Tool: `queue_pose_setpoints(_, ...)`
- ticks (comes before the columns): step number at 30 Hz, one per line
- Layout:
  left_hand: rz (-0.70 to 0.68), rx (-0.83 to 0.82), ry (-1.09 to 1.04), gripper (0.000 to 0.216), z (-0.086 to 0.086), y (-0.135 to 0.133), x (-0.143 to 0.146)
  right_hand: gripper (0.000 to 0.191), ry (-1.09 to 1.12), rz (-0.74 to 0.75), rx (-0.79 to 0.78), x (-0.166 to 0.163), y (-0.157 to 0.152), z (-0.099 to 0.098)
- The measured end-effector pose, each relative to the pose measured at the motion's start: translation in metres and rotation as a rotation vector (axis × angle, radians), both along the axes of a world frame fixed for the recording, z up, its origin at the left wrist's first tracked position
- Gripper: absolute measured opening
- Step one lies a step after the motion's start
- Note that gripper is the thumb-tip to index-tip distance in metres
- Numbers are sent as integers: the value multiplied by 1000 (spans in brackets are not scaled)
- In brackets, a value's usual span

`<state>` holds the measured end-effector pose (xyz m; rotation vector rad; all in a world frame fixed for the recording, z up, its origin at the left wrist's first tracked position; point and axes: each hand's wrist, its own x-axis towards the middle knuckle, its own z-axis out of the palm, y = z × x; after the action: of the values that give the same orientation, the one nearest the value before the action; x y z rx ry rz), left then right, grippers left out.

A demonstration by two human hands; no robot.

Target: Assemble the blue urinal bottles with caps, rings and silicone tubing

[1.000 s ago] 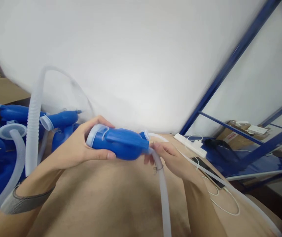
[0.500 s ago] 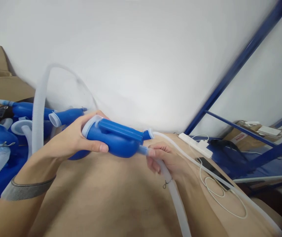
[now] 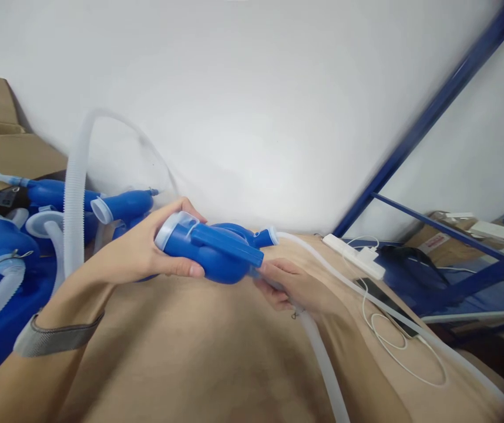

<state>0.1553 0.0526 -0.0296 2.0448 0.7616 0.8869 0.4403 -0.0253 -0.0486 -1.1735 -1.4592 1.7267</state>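
Observation:
My left hand is closed round the capped end of a blue plastic urinal bottle, thumb along its near side. The bottle lies tilted in the air, its moulded handle on top and a whitish translucent cap at the left end. My right hand pinches a translucent hose at the bottle's right end; the joint itself is mostly hidden by the fingers. A small wire clip sits on the hose just below that hand. Behind the bottle another blue bottle's neck shows, with a pale tube running right.
Several blue bottles with corrugated hoses are piled at the left beside a cardboard box. On the right lie a white power strip, a phone and a white cable. A blue metal frame stands beyond.
My right hand has come closer to the bottle's end, and the hose stub there is now mostly covered. The bottle has turned slightly. The whole view has shifted a little.

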Motion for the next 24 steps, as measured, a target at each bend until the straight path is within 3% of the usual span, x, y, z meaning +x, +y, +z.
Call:
queue_pose_setpoints(7, 16, 36, -80, 66, -8, -5, 3, 59, 43, -96, -18, -6, -2, -9)
queue_pose_setpoints(11, 3, 198, -95, 68, -6, -13, 3, 53, 58, -82, -59, -6, -7, -3)
queue_pose_setpoints(17, -177, 470, -132, 40, 3, -26, 10, 59, -93, -40, 58, -5, -2, 2)
queue_pose_setpoints(21, -67, 507, -26, 45, 1, -22, 8, 66, -222, -92, 306, -1, 3, -3)
queue_pose_setpoints(24, 158, 387, -17, 57, 0, -11, 0, 82, -130, -176, 388, 16, -3, -1)
